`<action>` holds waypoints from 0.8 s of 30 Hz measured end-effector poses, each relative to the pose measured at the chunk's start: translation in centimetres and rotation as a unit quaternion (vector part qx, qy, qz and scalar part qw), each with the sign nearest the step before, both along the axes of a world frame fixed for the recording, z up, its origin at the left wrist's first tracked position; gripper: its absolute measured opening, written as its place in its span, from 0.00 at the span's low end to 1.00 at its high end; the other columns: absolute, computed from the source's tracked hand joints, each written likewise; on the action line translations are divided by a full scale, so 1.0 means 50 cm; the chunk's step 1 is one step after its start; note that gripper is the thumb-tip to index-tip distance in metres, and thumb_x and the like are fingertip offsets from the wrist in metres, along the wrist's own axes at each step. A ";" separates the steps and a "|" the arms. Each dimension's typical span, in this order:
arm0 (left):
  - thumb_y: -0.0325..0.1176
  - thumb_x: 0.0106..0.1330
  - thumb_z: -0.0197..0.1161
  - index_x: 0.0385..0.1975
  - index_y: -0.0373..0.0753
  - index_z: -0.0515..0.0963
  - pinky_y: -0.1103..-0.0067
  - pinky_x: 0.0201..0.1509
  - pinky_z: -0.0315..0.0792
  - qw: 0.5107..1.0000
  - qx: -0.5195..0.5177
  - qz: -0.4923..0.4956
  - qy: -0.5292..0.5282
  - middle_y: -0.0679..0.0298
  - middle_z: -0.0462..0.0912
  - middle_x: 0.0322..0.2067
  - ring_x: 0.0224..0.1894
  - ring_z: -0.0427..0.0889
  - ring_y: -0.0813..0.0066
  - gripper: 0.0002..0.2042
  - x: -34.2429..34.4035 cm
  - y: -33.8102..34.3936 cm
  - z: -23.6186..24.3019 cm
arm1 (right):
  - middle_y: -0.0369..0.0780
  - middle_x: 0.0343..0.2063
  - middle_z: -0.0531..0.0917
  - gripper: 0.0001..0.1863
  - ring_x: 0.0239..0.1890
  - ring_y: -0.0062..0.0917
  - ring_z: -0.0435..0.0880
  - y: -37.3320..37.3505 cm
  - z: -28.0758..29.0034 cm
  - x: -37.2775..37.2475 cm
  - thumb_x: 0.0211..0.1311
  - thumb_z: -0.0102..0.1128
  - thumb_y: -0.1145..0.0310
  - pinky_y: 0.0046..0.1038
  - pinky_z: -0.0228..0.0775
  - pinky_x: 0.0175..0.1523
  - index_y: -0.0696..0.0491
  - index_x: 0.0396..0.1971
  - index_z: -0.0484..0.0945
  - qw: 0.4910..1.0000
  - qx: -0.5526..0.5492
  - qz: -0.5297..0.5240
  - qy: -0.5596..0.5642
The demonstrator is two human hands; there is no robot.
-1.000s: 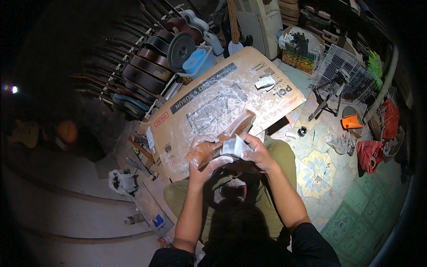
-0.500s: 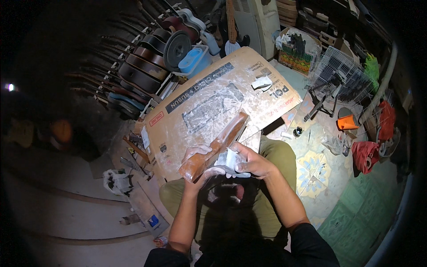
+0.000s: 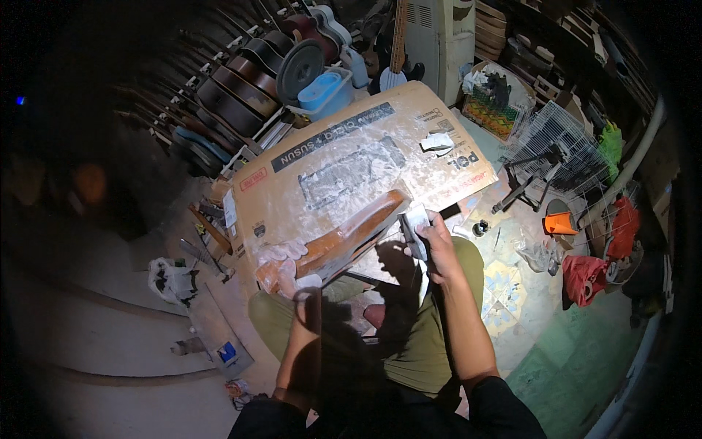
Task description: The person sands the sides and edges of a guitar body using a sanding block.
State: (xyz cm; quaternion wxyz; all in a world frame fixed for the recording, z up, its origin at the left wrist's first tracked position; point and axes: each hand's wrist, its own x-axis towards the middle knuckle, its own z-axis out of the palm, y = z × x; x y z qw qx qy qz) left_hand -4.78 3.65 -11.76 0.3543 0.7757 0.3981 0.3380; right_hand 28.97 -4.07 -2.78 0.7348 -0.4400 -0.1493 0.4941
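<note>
A long brown, glossy wooden piece (image 3: 343,233), streaked with pale dust, lies slantwise above my lap. My left hand (image 3: 285,260), whitened with powder, grips its lower left end with curled fingers. At the piece's right end, slightly apart from its side, my right hand (image 3: 439,243) holds a dark grey pad with white paper (image 3: 415,233), thumb over it. Beneath and beyond both hands is a cardboard sheet (image 3: 278,205), smeared with white dust, bearing a small crumpled white scrap (image 3: 437,143) near its far right.
A rack of guitars (image 3: 229,95) stands back left, beside blue plastic tubs (image 3: 319,95). To the right are a wire cage (image 3: 556,128), a black metal stand (image 3: 528,179), an orange object (image 3: 559,223) and red bags (image 3: 583,282) on the tiled floor. A board with tools (image 3: 212,329) lies lower left.
My hands have moved apart: my left hand slid left and down with the wooden piece, now lying flatter, while my right hand rose rightward with the pad, off the piece's middle.
</note>
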 end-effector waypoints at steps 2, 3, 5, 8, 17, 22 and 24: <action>0.28 0.70 0.58 0.45 0.35 0.75 0.71 0.57 0.73 0.995 0.002 0.033 -0.089 0.52 0.78 0.44 0.49 0.79 0.63 0.07 0.055 0.012 0.045 | 0.40 0.41 0.81 0.21 0.35 0.22 0.81 -0.004 -0.010 -0.002 0.66 0.59 0.70 0.27 0.80 0.36 0.53 0.58 0.67 1.000 -0.001 -0.024 0.005; 0.28 0.70 0.58 0.44 0.35 0.75 0.71 0.56 0.73 0.990 0.024 0.054 -0.131 0.52 0.79 0.44 0.48 0.79 0.63 0.07 0.079 0.016 0.082 | 0.40 0.41 0.81 0.21 0.35 0.21 0.81 -0.003 -0.017 -0.001 0.66 0.59 0.70 0.25 0.79 0.36 0.53 0.58 0.68 0.999 -0.019 -0.032 -0.030; 0.29 0.69 0.58 0.43 0.35 0.75 0.71 0.55 0.73 0.970 0.071 0.092 -0.214 0.53 0.79 0.43 0.47 0.79 0.63 0.07 0.114 0.028 0.152 | 0.41 0.40 0.82 0.22 0.36 0.20 0.81 0.010 -0.051 -0.003 0.66 0.60 0.70 0.23 0.77 0.36 0.54 0.58 0.68 0.993 -0.052 -0.047 -0.098; 0.29 0.68 0.59 0.42 0.35 0.75 0.71 0.53 0.74 0.933 0.144 0.147 -0.296 0.54 0.79 0.41 0.45 0.79 0.64 0.07 0.124 0.058 0.214 | 0.47 0.39 0.84 0.26 0.39 0.33 0.84 0.065 -0.068 -0.040 0.58 0.68 0.63 0.31 0.76 0.47 0.53 0.55 0.74 0.886 -0.184 0.061 -0.420; 0.31 0.65 0.59 0.38 0.35 0.76 0.72 0.47 0.75 0.849 0.274 0.235 -0.387 0.57 0.79 0.37 0.39 0.79 0.66 0.07 0.152 0.121 0.243 | 0.50 0.53 0.83 0.42 0.57 0.43 0.82 0.268 -0.285 0.008 0.46 0.72 0.47 0.43 0.75 0.58 0.52 0.61 0.70 0.599 -0.393 0.391 -0.578; 0.32 0.64 0.59 0.36 0.35 0.77 0.72 0.43 0.76 0.798 0.390 0.324 -0.325 0.59 0.79 0.34 0.35 0.80 0.67 0.08 0.091 0.126 0.230 | 0.44 0.52 0.85 0.38 0.55 0.39 0.84 0.273 -0.217 -0.049 0.42 0.75 0.50 0.41 0.76 0.56 0.43 0.58 0.74 0.587 -0.421 0.396 -0.567; 0.33 0.63 0.60 0.35 0.35 0.77 0.72 0.42 0.76 0.777 0.422 0.356 -0.302 0.60 0.79 0.33 0.34 0.80 0.67 0.08 0.097 0.134 0.226 | 0.43 0.50 0.86 0.40 0.55 0.39 0.84 0.262 -0.218 -0.044 0.43 0.73 0.50 0.40 0.76 0.55 0.44 0.60 0.73 0.581 -0.411 0.391 -0.584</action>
